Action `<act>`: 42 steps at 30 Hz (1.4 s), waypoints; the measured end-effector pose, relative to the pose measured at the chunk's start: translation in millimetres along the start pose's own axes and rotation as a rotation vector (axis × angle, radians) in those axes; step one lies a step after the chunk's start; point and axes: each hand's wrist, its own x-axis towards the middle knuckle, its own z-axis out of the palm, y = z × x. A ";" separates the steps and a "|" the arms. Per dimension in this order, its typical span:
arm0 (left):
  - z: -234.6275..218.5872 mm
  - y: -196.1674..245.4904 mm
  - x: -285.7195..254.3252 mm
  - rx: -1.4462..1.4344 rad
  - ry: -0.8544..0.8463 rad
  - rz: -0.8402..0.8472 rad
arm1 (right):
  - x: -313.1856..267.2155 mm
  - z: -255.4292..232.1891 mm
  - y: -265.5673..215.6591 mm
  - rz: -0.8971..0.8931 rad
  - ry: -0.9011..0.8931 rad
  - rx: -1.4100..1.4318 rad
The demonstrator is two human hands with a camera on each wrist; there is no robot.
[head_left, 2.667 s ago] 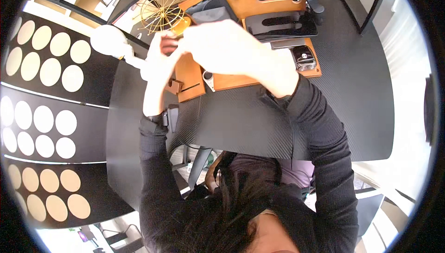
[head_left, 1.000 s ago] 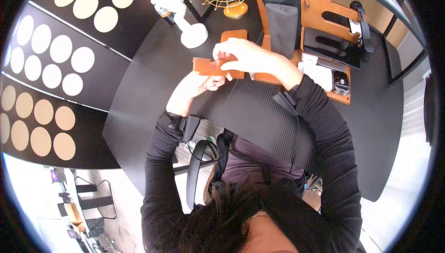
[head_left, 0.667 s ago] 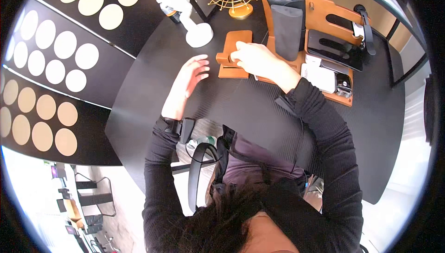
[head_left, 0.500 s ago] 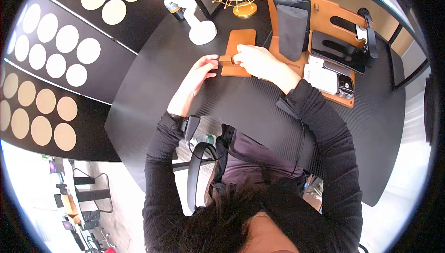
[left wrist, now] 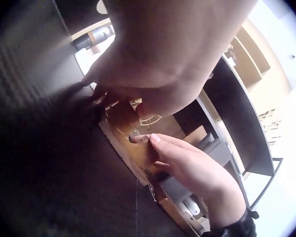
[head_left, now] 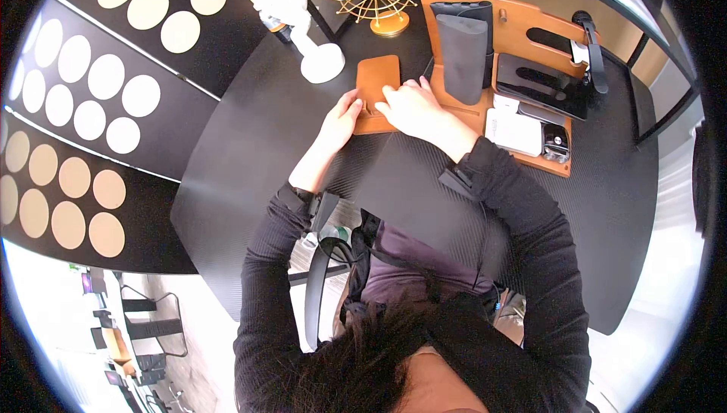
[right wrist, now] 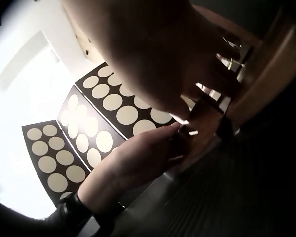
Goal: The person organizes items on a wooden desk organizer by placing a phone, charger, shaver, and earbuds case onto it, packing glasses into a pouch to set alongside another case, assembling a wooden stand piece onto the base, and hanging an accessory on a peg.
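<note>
In the head view a tan, phone-stand-like board [head_left: 378, 74] with a slotted base stands on the dark desk. My left hand [head_left: 338, 121] is at the left end of its base, and my right hand [head_left: 415, 110] is at the right. Between them, mostly hidden by the fingers, is a small brown block [right wrist: 202, 123], shown in the right wrist view. Fingers of the left hand close round its near end. In the left wrist view the right thumb and forefinger [left wrist: 155, 139] pinch at the other side, over the base.
Right of the hands, a tan organizer [head_left: 473, 114] carries a dark grey case [head_left: 463, 57], a black tray [head_left: 541, 84], a white box [head_left: 513, 131] and a camera-like device [head_left: 556, 140]. Behind are a white lamp [head_left: 322, 62] and a gold wheel ornament [head_left: 390, 23]. Panels with pale discs [head_left: 106, 76] border the left.
Both hands held the brown block above the stand; the left hand let go while the right set it low over the base. The left hand has since come back to the block's left end.
</note>
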 end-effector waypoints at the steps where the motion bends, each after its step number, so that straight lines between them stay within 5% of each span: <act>1: 1.7 1.0 -2.4 -0.047 0.036 0.006 | 0.6 1.9 -1.4 0.022 0.021 0.042; 5: -10.0 6.8 -3.4 -0.294 0.142 0.091 | 6.5 2.5 -0.4 0.065 -0.040 0.372; 7: -13.1 30.0 -10.4 -0.450 0.175 0.185 | 8.5 11.7 -6.6 -0.086 0.335 0.628; 11: -26.7 40.1 -2.6 -0.651 0.073 0.356 | 7.5 -3.9 -7.6 -0.312 0.564 0.662; 13: -27.4 42.0 3.7 -0.751 -0.039 0.322 | -0.8 -24.3 -9.0 -0.251 0.557 0.793; 15: -18.7 46.1 8.2 -0.854 -0.158 0.283 | -15.9 -47.9 -2.0 -0.318 0.576 0.539; 19: 15.0 67.9 13.0 -0.548 -0.191 0.470 | -54.1 -81.8 14.7 -0.276 0.627 0.291; 25: 48.3 70.8 32.6 -0.345 -0.456 0.296 | -96.2 -88.9 40.3 -0.138 0.523 0.158; 34: 60.9 64.0 55.4 0.049 -0.430 0.376 | -104.1 -74.4 54.7 -0.053 0.480 -0.122; 42: 65.6 60.5 54.9 -0.047 -0.490 0.376 | -113.4 -77.9 59.6 -0.099 0.556 -0.228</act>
